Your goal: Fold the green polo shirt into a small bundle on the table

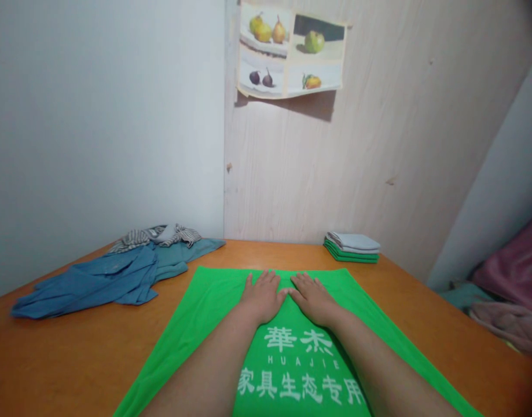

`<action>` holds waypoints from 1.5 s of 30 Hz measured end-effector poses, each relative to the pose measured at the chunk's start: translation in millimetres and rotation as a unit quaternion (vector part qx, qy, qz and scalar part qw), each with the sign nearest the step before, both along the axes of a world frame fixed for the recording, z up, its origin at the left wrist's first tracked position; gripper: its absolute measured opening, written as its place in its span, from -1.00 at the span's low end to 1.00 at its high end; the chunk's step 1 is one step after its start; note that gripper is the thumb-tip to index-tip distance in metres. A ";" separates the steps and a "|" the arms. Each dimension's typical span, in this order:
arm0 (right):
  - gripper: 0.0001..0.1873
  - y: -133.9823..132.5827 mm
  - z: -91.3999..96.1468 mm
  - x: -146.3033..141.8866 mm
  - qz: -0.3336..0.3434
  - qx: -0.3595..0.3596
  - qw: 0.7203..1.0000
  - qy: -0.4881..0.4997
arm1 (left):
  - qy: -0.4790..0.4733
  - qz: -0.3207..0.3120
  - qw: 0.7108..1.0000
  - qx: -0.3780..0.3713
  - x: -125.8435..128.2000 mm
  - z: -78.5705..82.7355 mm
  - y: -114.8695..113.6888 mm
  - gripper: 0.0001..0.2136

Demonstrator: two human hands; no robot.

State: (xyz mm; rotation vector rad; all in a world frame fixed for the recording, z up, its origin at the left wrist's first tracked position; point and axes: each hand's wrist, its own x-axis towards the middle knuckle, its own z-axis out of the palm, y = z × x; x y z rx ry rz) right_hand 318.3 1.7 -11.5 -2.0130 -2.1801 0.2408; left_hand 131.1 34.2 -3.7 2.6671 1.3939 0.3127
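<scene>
- The green cloth (298,347) lies spread on the orange tabletop (96,341), directly in front of the person, its white lettering face up; its near end runs out of view at the bottom.
- Its far edge runs nearly straight, with a strip of tabletop between it and the wood-grain wall panel (283,174).
- Both side edges slant outward toward the person, and bare tabletop borders each one.
- On the left, the blue clothes (101,278) and the striped cloth (155,236) limit the room, lying near the cloth's far left corner but apart from it.
- Beyond the far right corner, the folded stack (352,248), pale over green, stands near the back edge, also apart from the cloth.
- The left hand (264,298) lies palm down near the far edge, opened flat, little finger slightly apart, gripping nothing.
- The right hand (313,300) mirrors it, flat on the fabric with fingers extended and angled inward, likewise gripping nothing.
- The thumbs point toward each other; whether their tips touch is hard to tell.
- Both forearms reach forward over the cloth, converging toward the hands, with the lettering showing between them.
</scene>
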 end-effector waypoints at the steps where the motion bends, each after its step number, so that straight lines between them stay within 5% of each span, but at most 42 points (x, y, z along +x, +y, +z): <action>1: -0.24 0.3 -0.5 0.4 0.000 0.001 1.000 0.002 | 0.001 0.001 1.000 -0.003 0.2 -0.1 0.2 -0.39; 26: -0.27 11.1 -33.2 17.7 0.016 0.076 0.996 -0.038 | -0.028 -0.015 0.998 -0.052 -4.3 1.8 -5.2 -0.34; 32: -0.21 7.3 -26.6 19.0 -0.052 0.058 0.995 -0.061 | -0.020 -0.007 0.999 -0.040 -4.6 -0.4 -2.4 -0.35; 45: -0.18 -5.4 3.7 3.8 -0.073 0.002 0.997 -0.004 | 0.005 0.001 1.000 -0.013 -3.9 -0.2 3.0 -0.39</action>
